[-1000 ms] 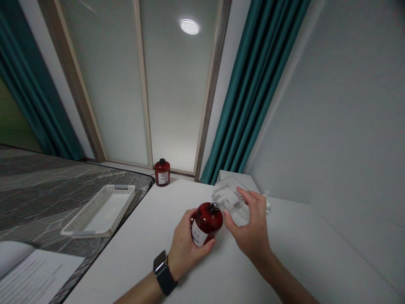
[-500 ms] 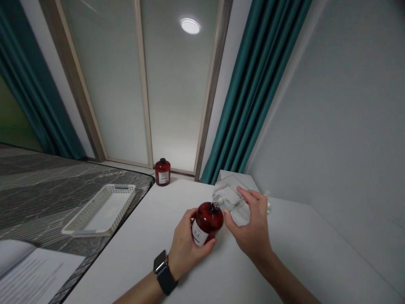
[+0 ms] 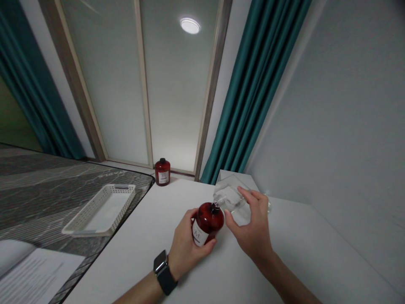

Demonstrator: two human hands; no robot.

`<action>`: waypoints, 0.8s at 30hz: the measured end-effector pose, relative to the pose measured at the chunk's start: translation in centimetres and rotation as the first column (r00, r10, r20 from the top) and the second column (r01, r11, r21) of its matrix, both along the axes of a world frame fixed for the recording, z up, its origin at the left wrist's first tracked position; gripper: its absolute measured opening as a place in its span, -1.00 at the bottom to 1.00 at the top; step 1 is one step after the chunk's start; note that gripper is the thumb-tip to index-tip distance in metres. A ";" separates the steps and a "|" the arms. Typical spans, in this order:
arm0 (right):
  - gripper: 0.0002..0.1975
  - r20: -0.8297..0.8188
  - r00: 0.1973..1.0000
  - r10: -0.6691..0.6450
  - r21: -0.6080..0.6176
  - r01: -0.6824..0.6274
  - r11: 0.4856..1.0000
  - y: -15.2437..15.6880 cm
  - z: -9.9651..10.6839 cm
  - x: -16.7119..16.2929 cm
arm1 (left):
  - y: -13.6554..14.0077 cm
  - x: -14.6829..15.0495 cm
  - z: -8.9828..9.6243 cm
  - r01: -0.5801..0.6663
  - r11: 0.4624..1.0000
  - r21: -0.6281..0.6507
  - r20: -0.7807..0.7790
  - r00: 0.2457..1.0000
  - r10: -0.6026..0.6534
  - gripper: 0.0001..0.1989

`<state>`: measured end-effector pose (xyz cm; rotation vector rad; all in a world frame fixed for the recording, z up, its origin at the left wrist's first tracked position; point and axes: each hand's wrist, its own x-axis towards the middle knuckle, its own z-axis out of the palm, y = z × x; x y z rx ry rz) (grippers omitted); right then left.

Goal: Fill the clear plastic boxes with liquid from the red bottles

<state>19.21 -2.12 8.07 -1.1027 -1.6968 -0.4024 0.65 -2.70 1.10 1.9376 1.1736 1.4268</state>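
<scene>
My left hand (image 3: 187, 247), with a dark watch on its wrist, is wrapped round a reddish-brown bottle (image 3: 212, 217) with a white label. That bottle has no cap on and leans slightly over the white table. In my right hand (image 3: 253, 228), a clear bottle (image 3: 230, 195) is held between thumb and fingers, tipped so its neck slants down to the left. Its mouth is at the open neck of the brown bottle, seemingly touching it. Whether liquid is flowing I cannot tell.
A second reddish-brown bottle (image 3: 162, 172), with a black cap, stands at the table's far left corner. Behind the clear bottle is a white box (image 3: 249, 180). To the left, a white basket (image 3: 76, 219) and an open book (image 3: 41, 272) lie on a grey marbled surface. A wall borders the right side.
Both hands keep nearly the same place and grip. The clear bottle has shifted very slightly to the right, its mouth still at the brown bottle's neck.
</scene>
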 end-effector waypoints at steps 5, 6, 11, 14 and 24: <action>-0.45 0.007 1.000 0.000 0.005 0.000 1.000 0.0 0.0 0.1 | -0.1 0.0 -0.2 0.002 1.000 -0.002 -0.002 1.000 -0.002 -0.36; -0.45 0.010 1.000 0.001 0.005 -0.001 1.000 0.0 0.0 0.1 | -0.1 0.0 -0.2 0.002 1.000 -0.003 -0.004 1.000 -0.002 -0.36; -0.45 0.011 1.000 -0.001 0.006 0.001 1.000 0.1 0.1 0.1 | -0.1 0.0 0.1 -0.007 1.000 -0.013 -0.005 1.000 0.007 -0.37; -0.45 0.013 1.000 -0.002 0.004 0.002 1.000 0.1 0.1 0.2 | 0.0 0.1 0.2 -0.015 1.000 -0.005 -0.007 1.000 0.015 -0.37; -0.46 0.026 1.000 -0.004 0.019 0.003 1.000 0.0 0.2 0.0 | -0.2 0.1 0.4 -0.029 1.000 0.009 -0.009 1.000 0.029 -0.38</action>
